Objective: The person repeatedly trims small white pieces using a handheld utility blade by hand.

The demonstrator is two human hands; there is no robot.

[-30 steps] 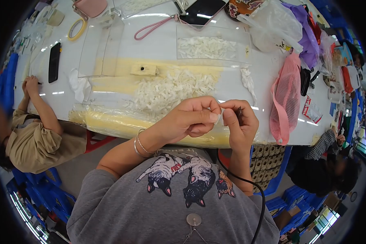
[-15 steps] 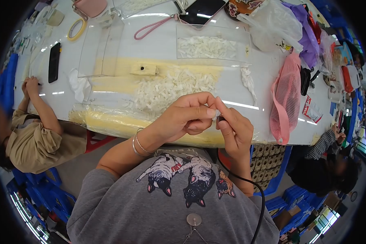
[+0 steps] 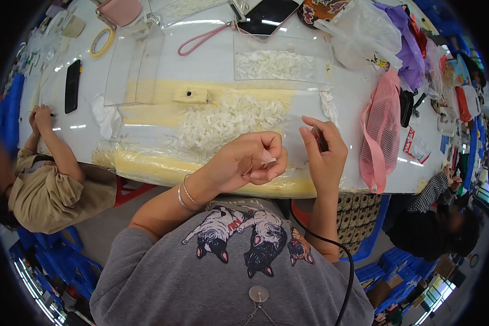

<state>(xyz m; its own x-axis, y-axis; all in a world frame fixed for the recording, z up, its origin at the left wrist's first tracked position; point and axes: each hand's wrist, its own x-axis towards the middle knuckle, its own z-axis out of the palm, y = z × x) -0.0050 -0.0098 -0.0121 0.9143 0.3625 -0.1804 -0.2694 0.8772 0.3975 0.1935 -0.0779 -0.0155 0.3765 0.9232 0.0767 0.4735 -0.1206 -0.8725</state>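
Note:
My left hand [image 3: 250,158] is closed in a pinch in front of my chest, with a small white piece [image 3: 269,162] at its fingertips. My right hand [image 3: 327,152] is raised to the right of it, apart from it. Between its thumb and fingers sits a small dark flat piece [image 3: 323,143], partly hidden, whose kind I cannot make out. Just beyond my left hand lies a loose heap of small white strips [image 3: 233,120] on the table. A clear tray [image 3: 283,82] farther back holds more such strips [image 3: 275,65].
On the table [image 3: 146,127] are a pale block with a hole [image 3: 193,96], clear acrylic plates [image 3: 130,68], a tape roll [image 3: 101,42], a phone [image 3: 72,86] and a crumpled tissue [image 3: 107,117]. A pink mesh bag [image 3: 380,130] lies right. Another person's hands [image 3: 42,118] rest at left.
My hands, together at the fingertips before, have parted. The right hand has moved right and turned up, showing the dark piece. The white piece stays in my left hand.

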